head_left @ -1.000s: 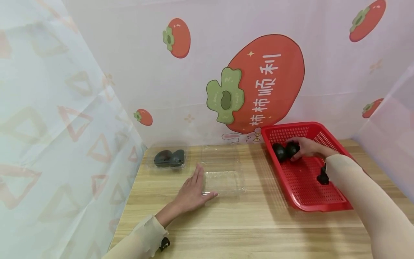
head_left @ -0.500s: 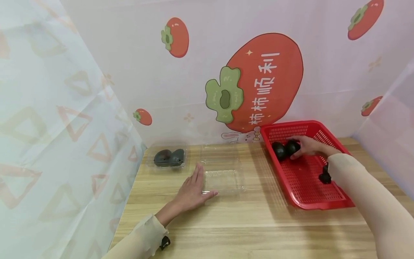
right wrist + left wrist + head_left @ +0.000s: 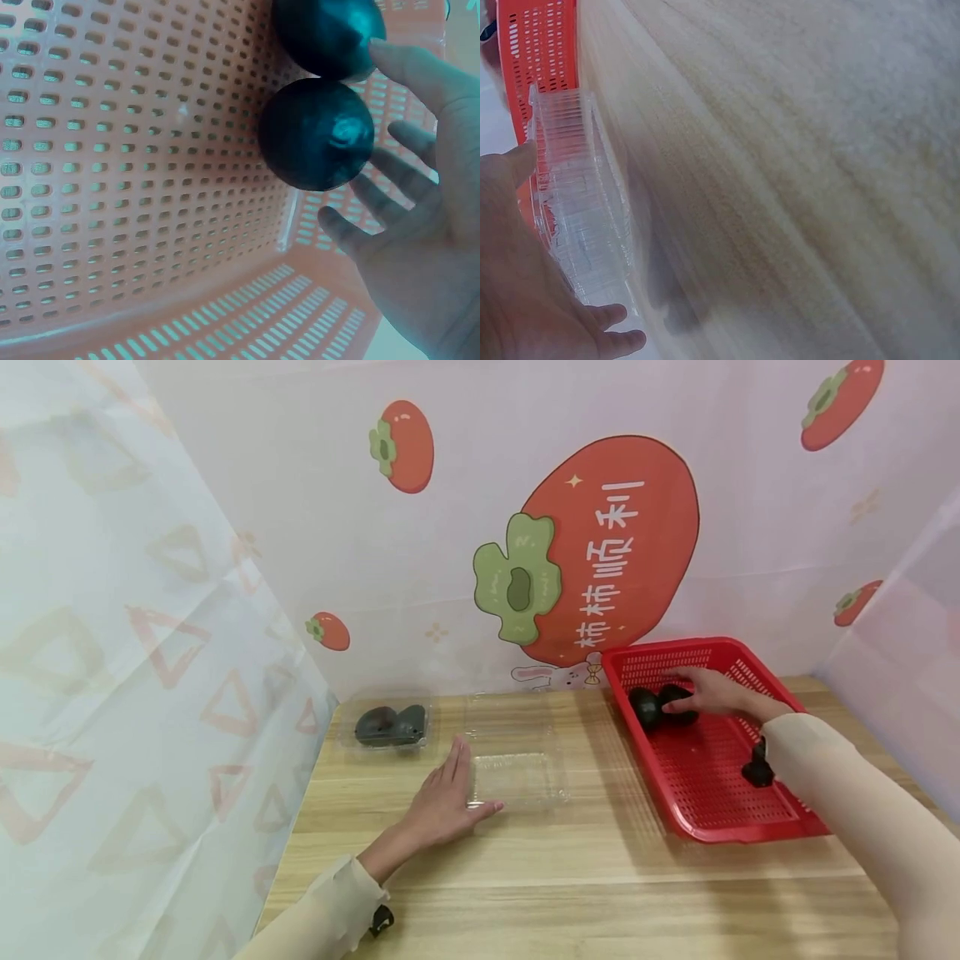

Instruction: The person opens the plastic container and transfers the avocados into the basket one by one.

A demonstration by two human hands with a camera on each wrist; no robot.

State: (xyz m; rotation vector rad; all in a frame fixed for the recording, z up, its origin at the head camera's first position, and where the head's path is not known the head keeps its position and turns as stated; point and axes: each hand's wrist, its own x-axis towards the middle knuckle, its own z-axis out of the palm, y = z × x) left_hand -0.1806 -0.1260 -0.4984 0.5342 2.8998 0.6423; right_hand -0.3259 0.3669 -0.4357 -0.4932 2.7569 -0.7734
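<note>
While both hands rest low over the tabletop (image 3: 570, 877), each view adds its own detail:

Left hand (image 3: 442, 806): flat on the wood, fingers straight, its grip released — fingertips and thumb touch the near left corner of the open clear clamshell box (image 3: 517, 777).

Left wrist view: shows the thumb (image 3: 514, 169) against the ribbed wall of the clamshell box (image 3: 585, 217), with the red basket (image 3: 544, 52) beyond it; the head view cannot show that contact so closely.

Right hand (image 3: 712, 693): inside the red basket (image 3: 720, 827), fingers spread over the nearer of two dark avocados (image 3: 678, 703); the other avocado (image 3: 645, 708) lies just left of the grip, touching the first.

Right wrist view: fingers (image 3: 375, 187) loosely open beside the avocado (image 3: 316, 135) — not clasped round it.

Far left of the grip: closed clamshell with dark fruit (image 3: 392, 727), seen only from the head.
</note>
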